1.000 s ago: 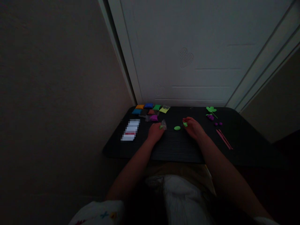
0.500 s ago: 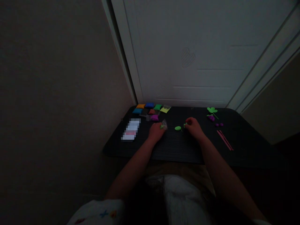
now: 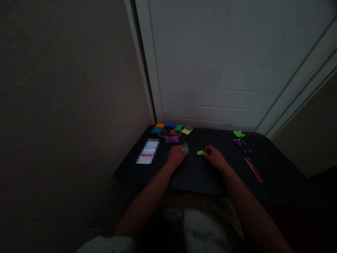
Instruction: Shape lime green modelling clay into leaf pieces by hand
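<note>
On the dark table, my left hand [image 3: 176, 156] is closed around a small clear plastic bag [image 3: 186, 147] with a bit of light green clay inside. To its right lies a flat light green clay oval [image 3: 200, 153]. My right hand [image 3: 215, 157] is at the oval's right end, its fingers pinched together low over the table. A small bit of green clay [image 3: 206, 153] shows at those fingertips, mostly hidden by them. Whether it touches the oval I cannot tell.
Several bags of coloured clay [image 3: 170, 125] lie at the back left, with a purple one [image 3: 174, 139] nearer. A phone-like blurred panel [image 3: 147, 151] sits at left. On the right are a green clover shape [image 3: 239, 134], purple clay pieces [image 3: 238, 143] and pink sticks [image 3: 253, 170].
My right hand has moved left and down to the oval with the small green piece. My left hand keeps its hold on the bag. The camera view has tilted slightly up.
</note>
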`<state>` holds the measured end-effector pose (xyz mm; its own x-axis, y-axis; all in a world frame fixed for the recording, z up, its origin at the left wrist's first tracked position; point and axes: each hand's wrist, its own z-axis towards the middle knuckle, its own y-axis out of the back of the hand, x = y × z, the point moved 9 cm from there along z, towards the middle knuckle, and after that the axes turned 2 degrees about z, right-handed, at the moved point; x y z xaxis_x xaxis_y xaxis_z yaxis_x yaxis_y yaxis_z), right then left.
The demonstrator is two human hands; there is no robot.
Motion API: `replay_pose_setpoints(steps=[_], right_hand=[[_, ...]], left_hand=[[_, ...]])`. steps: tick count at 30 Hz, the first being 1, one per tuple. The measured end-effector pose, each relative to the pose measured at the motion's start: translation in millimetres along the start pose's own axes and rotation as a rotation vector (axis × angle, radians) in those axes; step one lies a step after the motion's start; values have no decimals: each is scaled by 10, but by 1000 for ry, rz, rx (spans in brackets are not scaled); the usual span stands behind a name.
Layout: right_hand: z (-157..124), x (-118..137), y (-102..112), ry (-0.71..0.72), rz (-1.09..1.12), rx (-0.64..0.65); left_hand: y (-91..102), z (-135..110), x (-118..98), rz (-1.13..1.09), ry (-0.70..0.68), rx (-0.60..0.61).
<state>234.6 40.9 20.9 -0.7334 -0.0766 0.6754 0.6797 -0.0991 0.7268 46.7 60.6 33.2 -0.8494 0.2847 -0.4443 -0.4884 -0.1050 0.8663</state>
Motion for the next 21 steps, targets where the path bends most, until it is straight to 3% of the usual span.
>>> replay_pose_setpoints(steps=[4, 7, 10, 13, 17, 21], right_hand=[[28, -67, 22, -25, 27, 16], [41, -82, 140, -28, 86, -91], [-9, 175, 207, 176, 99, -219], [-57, 447, 5, 351, 17, -115], [-74, 519, -154, 362, -118, -40], [-105, 506, -179, 353, -200, 6]], left_hand=[[52, -15, 76, 60, 59, -46], [149, 5, 98, 126, 92, -88], [277, 134, -21, 263, 27, -129], [317, 380, -219, 413, -84, -124], [104, 702, -347, 510, -199, 34], [-110, 771, -316, 494, -244, 115]])
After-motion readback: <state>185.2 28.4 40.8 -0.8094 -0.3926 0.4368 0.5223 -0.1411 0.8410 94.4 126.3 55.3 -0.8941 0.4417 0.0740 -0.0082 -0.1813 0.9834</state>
